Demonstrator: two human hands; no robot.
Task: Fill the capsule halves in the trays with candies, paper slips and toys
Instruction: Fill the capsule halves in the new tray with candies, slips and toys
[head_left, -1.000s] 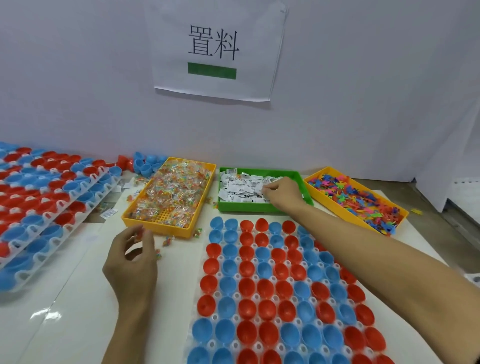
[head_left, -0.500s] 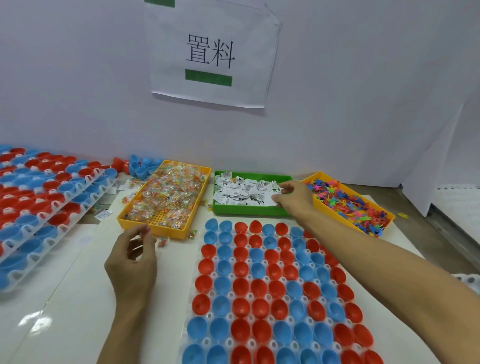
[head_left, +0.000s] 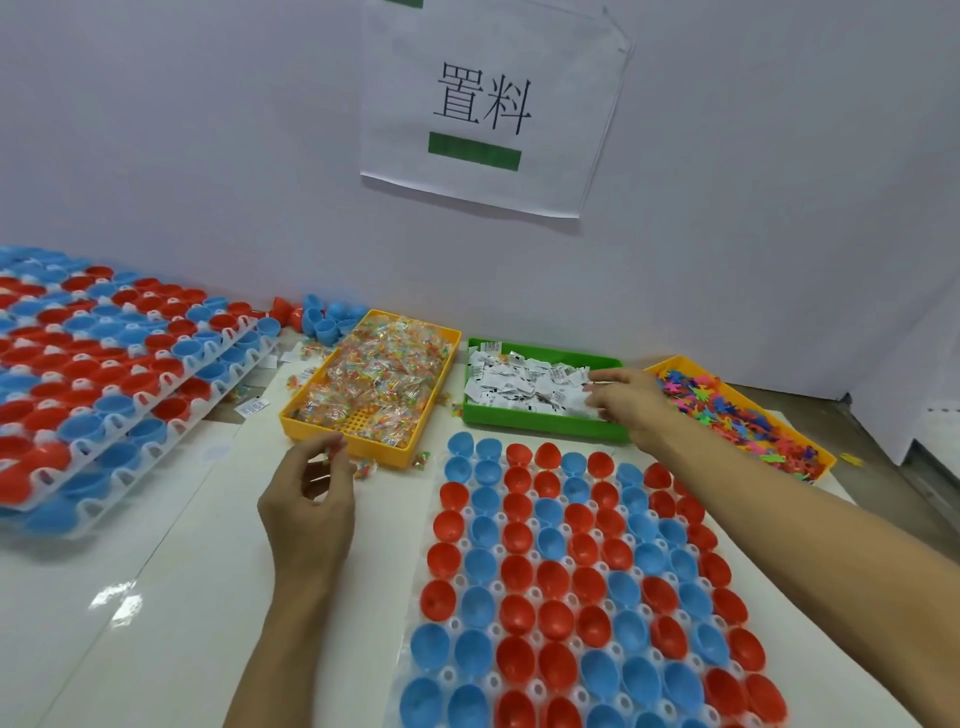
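**My hands at the candy and paper trays**

While my right hand (head_left: 626, 402) reaches into the green plastic tray of small white paper slips (head_left: 524, 387), its fingers curl down onto the slips at the tray's right end, but I cannot tell if they hold one. My left hand (head_left: 306, 506) is up over the white table (head_left: 130, 597), just in front of the yellow plastic tray of little wrapped candies (head_left: 371, 384). Its thumb and fingers are bent close together, and they seem to pinch a small candy at the tips, though it is too small to see well.

The clear tray of red and blue plastic capsule halves (head_left: 571, 582) lies right in front of me, between my arms. The cups I can see look open and face up. To the right sits a second yellow tray full of tiny bright plastic toys (head_left: 748, 415). On my left is a stack of more trays with red and blue halves (head_left: 98, 384). A white paper sign with black writing and a green bar (head_left: 488, 104) hangs on the wall
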